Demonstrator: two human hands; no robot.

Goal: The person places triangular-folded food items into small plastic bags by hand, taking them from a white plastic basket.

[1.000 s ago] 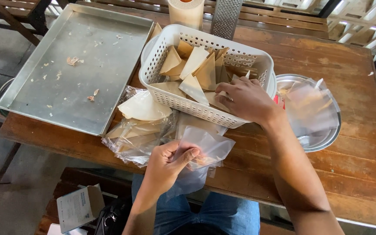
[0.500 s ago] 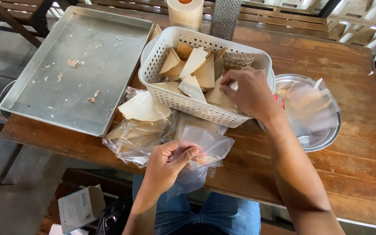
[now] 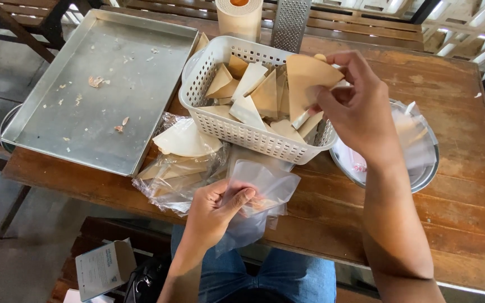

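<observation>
Above the white perforated plastic basket [image 3: 237, 115], we see the right hand [image 3: 360, 109] raised, its fingers [image 3: 332, 101] pinched on a tan, fan-shaped pastry sheet [image 3: 307, 84] that hangs clear over the basket's right end. Half a second ago that hand lay lower, down among the folded tan triangles in the basket; now it has lifted and the sheet has come up with it.

At the near edge of the brown wooden counter [image 3: 456, 207], our left hand [image 3: 214, 210] has its fingers [image 3: 237, 199] closed on the mouth of a small clear plastic bag [image 3: 265, 188], which droops over the counter's edge toward the lap. That hand and bag sit much as they did before.

Just left of the bag lies a crumpled clear plastic wrapper holding pale round sheets [image 3: 183, 160], touching the basket's front. Further left rests a flat rectangular metal tray [image 3: 102, 84] with a few crumbs on it. To the right of the basket, partly behind the right wrist, sits a round metal bowl [image 3: 422, 168] with clear bags inside. A metal grater [image 3: 290, 25] and a beige roll [image 3: 239, 17] stand behind the basket.
</observation>
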